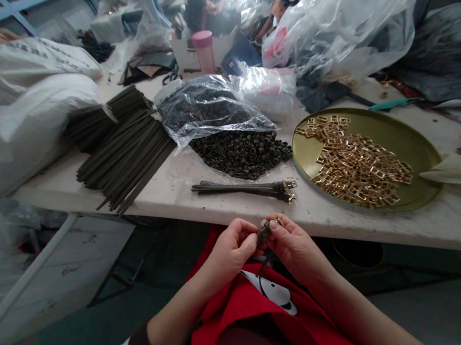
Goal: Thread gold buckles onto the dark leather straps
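Observation:
Just in front of the table edge, my left hand (237, 244) and my right hand (294, 241) are close together. Both are closed, pinching a dark strap (263, 232) between thumbs and fingers. A small gold buckle (278, 221) shows at the right fingertips, at the strap's end; the fingers partly cover it. On the table just beyond lies a small bundle of dark straps with buckles (240, 188). Behind that, many small black loops (245, 153) spill from a clear plastic bag (210, 104).
A round gold tray (410, 137) of loose gold buckles (362, 167) stands at the right. Stacked dark strips (129, 153) lie at the left beside white sacks (23, 123). A pink-lidded bottle (204, 52) and a large plastic bag (346, 23) are farther back.

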Action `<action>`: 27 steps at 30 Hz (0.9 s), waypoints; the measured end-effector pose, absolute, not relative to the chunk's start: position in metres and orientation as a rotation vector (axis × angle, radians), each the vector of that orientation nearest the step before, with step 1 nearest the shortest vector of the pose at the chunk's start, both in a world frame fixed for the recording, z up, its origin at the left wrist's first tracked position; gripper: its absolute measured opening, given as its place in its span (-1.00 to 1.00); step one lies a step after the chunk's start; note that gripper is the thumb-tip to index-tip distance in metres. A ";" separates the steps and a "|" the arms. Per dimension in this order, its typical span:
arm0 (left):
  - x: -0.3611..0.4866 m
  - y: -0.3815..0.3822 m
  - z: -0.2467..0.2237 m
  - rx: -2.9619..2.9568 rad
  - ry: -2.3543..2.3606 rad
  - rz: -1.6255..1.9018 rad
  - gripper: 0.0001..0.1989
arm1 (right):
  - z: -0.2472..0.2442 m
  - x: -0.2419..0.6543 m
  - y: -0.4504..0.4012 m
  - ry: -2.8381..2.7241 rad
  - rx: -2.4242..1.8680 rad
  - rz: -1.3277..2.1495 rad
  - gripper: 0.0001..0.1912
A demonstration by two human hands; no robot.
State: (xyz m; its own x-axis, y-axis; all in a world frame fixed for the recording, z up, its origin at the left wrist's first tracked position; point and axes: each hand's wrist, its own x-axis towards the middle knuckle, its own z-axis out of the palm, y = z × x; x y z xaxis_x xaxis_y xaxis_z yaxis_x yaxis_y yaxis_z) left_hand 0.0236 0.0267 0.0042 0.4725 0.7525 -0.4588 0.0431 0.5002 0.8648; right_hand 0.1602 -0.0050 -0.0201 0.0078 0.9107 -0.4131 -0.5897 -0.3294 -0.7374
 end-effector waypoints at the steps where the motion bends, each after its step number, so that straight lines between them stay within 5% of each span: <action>1: 0.022 0.025 0.003 0.982 0.997 0.532 -0.81 | -0.021 0.160 -0.006 -0.498 -1.109 1.581 -0.76; 20: 0.017 0.013 -0.004 0.967 0.969 0.482 -0.80 | -0.022 0.173 -0.023 -1.805 -1.495 0.824 -0.93; 27: 0.009 0.014 0.005 0.929 0.820 0.395 -0.71 | -0.028 0.172 -0.028 -1.706 -1.443 0.993 -0.90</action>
State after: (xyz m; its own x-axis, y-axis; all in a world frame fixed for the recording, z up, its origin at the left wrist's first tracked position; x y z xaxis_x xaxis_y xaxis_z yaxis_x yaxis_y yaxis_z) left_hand 0.0085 0.0138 0.0046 0.6407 0.6233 -0.4484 0.0374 0.5580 0.8290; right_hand 0.1721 -0.0281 -0.0282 -0.1517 0.9881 0.0236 0.4672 0.0927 -0.8793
